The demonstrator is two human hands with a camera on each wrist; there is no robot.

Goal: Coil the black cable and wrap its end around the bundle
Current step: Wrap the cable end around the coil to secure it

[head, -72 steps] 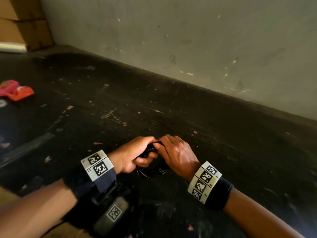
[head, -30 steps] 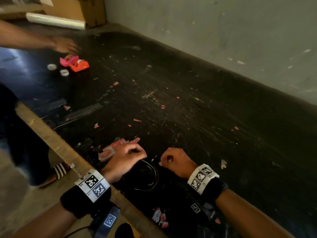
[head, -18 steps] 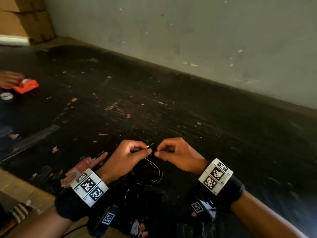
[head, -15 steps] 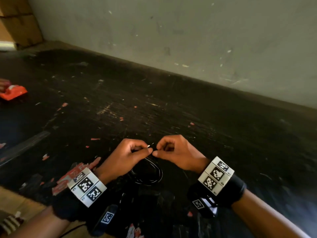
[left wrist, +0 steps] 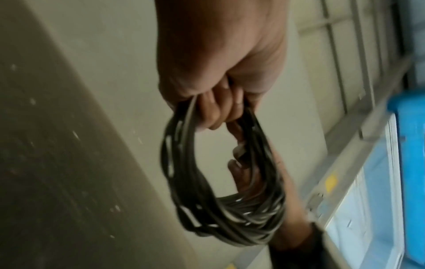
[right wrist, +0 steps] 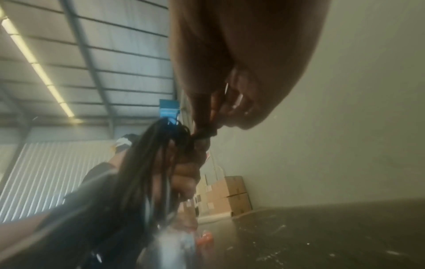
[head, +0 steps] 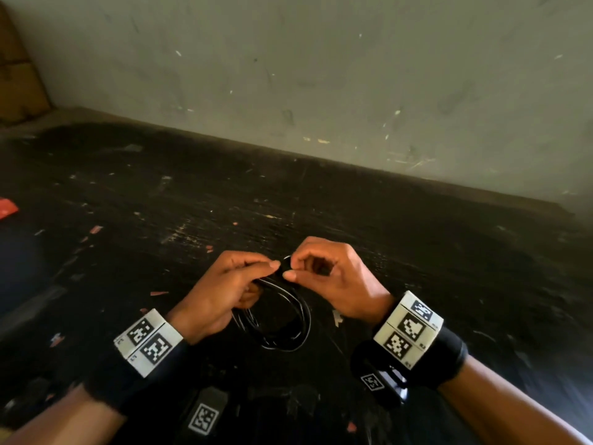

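Note:
A black cable (head: 282, 316) hangs as a coil of several loops above the dark tabletop (head: 417, 252). My left hand (head: 224, 287) grips the top of the coil with curled fingers; in the left wrist view the coil (left wrist: 220, 200) dangles below that hand (left wrist: 216, 87). My right hand (head: 327, 277) pinches the cable's end at the top of the bundle, thumb against forefinger, right beside the left fingertips. The right wrist view shows this pinch (right wrist: 204, 134) on the black strands (right wrist: 147, 163).
A grey wall (head: 321, 75) stands behind the scratched, dark tabletop. Cardboard boxes (head: 19, 78) sit at the far left corner, an orange object (head: 6, 208) at the left edge. Small red scraps (head: 96, 229) lie on the surface.
The hands stay together at the top of the coil, a little higher in view than half a second ago. One second ago the right hand was apart from the left.

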